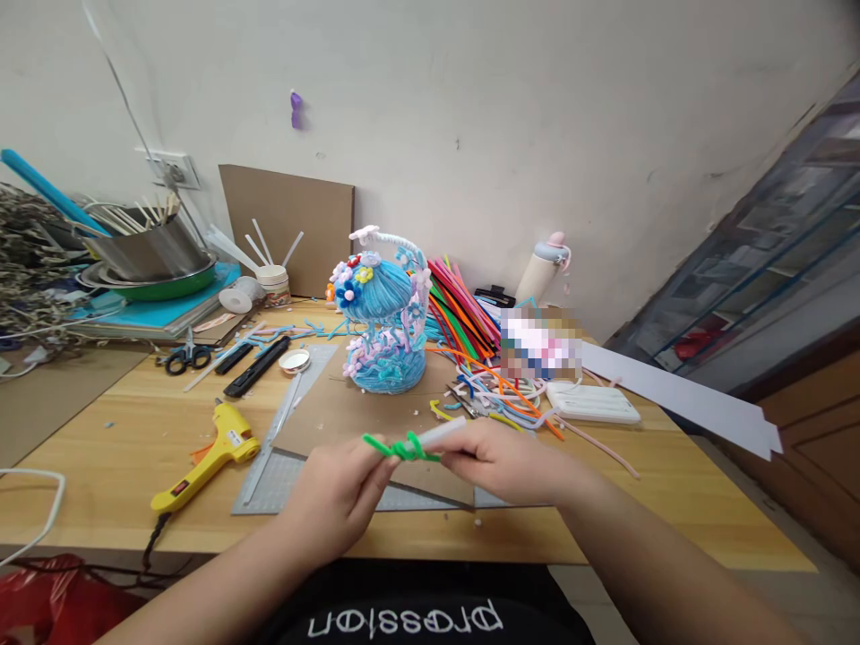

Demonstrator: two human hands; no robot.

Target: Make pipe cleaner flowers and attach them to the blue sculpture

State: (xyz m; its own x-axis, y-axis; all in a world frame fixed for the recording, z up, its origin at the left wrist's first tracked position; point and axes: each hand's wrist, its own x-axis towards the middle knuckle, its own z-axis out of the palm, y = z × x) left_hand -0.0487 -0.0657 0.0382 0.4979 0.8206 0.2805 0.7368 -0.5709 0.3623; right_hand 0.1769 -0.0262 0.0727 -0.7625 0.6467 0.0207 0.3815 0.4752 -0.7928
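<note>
A green pipe cleaner [407,446] is coiled around a whitish translucent rod [440,434] that looks like a glue stick. My left hand [346,488] pinches the coil's left part, with one green end poking up past the fingers. On the other side my right hand [501,459] grips the green tail and the rod between thumb and fingers. Both hands are over the front of a brown cardboard sheet [336,417] on a grey cutting mat [269,484]. Beyond them stands a blue fuzzy pipe-cleaner lamp shape [382,296] with a flowered cap.
A yellow glue gun [208,457] lies at left, near scissors [188,356] and a black utility knife [256,367]. Loose pipe cleaners [511,394] and a bundle of colored ones [463,309] lie right. A white box [595,401] and a bottle [541,269] stand farther right.
</note>
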